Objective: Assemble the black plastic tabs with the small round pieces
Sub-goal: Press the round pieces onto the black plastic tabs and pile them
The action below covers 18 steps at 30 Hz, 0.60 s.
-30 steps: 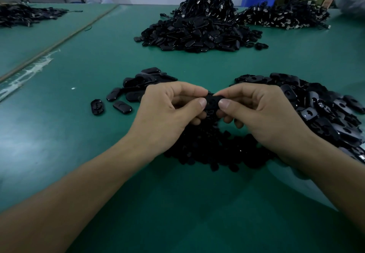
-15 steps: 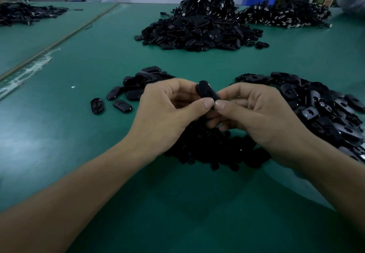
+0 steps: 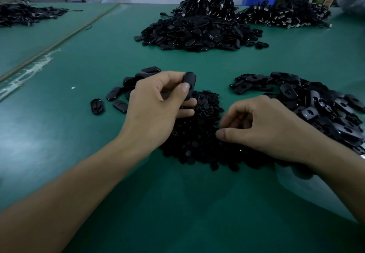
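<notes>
Right hand has dropped onto the round pieces pile, fingers curled, can't tell if it's got one. Left hand now pinches the black tab alone, above the pile's far edge.

Round pieces ctr, tab pile R, few tabs L, big heap behind.

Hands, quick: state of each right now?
Left hand: holds one black plastic tab, pinched between thumb and fingers.
Right hand: fingers curled over the pile of small round pieces; cannot tell whether it holds one.
</notes>
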Available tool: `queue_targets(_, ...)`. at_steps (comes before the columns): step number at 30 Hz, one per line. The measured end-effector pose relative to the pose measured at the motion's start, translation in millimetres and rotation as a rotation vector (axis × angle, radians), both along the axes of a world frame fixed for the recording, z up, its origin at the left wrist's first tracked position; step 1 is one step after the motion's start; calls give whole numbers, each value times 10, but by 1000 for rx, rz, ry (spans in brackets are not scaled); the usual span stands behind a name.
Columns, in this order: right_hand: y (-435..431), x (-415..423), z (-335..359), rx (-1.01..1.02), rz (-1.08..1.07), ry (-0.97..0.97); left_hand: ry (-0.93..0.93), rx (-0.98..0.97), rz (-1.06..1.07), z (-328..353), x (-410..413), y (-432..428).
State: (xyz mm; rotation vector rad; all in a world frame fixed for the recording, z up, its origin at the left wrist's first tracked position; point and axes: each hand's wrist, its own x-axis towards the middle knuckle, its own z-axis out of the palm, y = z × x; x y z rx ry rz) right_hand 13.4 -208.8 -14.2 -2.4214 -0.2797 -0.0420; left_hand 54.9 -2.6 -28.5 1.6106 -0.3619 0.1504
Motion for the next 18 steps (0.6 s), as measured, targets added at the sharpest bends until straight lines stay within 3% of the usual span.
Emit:
queue_targets(13,56,33,-51,-25,-54,-75,-27,81,39,-2,12,9)
queue_targets(18,76,43,-23,185,-64,-147,-20,115,38,5,-8,6)
